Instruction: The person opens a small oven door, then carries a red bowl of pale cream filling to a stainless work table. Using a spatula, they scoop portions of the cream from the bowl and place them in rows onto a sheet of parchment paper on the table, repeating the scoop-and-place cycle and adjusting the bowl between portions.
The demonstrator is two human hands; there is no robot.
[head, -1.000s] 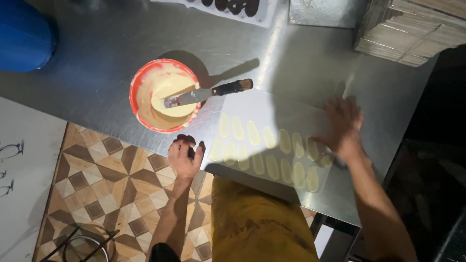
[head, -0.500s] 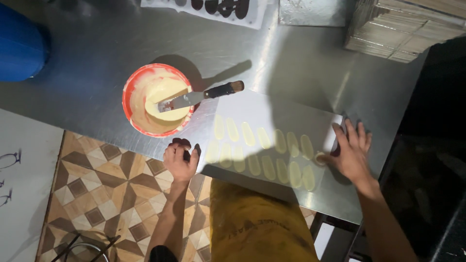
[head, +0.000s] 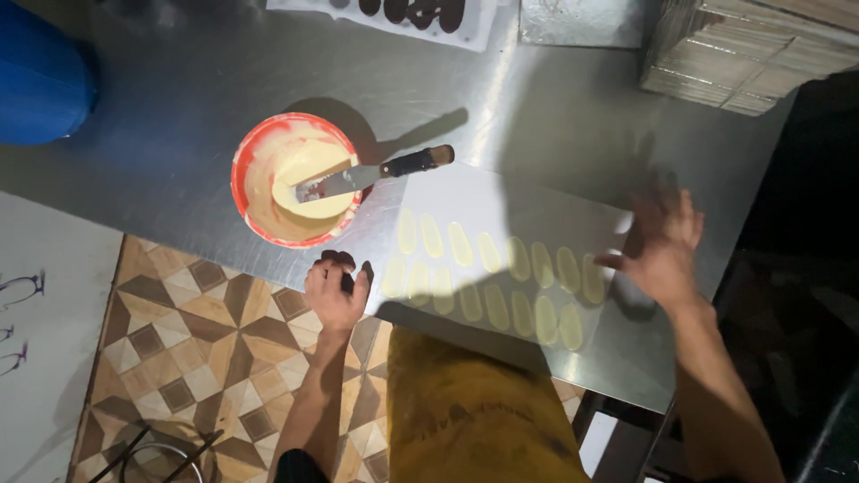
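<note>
A pale sheet [head: 501, 201] lies on the steel table [head: 179, 116] and carries two rows of several yellowish oval batter strips [head: 488, 277]. My left hand [head: 335, 291] has its fingers curled over the table's front edge, right beside the sheet's near-left corner. Blurred by motion, my right hand [head: 658, 246] hovers with fingers spread at the sheet's right end and holds nothing. Left of the sheet stands a red bowl [head: 240, 174] of cream batter. A metal spatula [head: 358, 179] with a dark handle rests across the bowl's rim.
A tray with dark pieces [head: 403, 18] sits at the table's far edge. A stack of flat boards [head: 734, 54] stands at the far right, and a blue drum [head: 40, 80] at the far left. Patterned floor tiles [head: 197, 358] and my yellow apron [head: 474, 411] show below.
My right hand has moved from the strips at the sheet's right end out to its right edge, fingers spread. My left hand has stayed at the table edge.
</note>
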